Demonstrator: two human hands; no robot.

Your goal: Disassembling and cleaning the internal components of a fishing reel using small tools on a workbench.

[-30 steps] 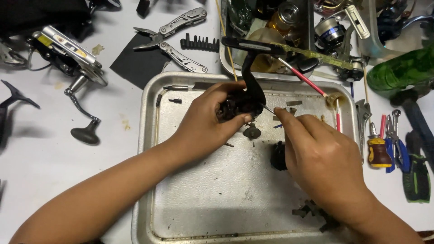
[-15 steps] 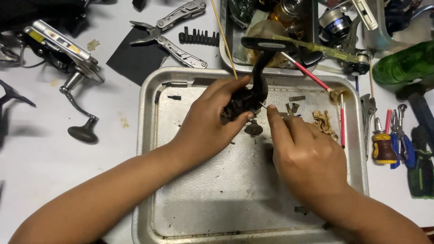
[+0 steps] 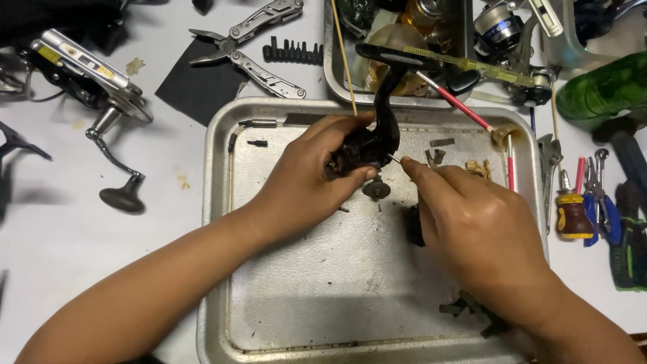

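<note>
Above the metal tray (image 3: 283, 323), a black reel body (image 3: 369, 145) is gripped in the closed left hand (image 3: 303, 178), its stem pointing up and away, while a thin pin, pinched by the right hand (image 3: 478, 229), is aimed leftward at its side.

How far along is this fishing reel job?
Well into it: small removed parts and a gear already lie loose in the metal tray. The left hand holds the black reel body while the right hand works a thin tool into it. The body remains unfinished.
</note>
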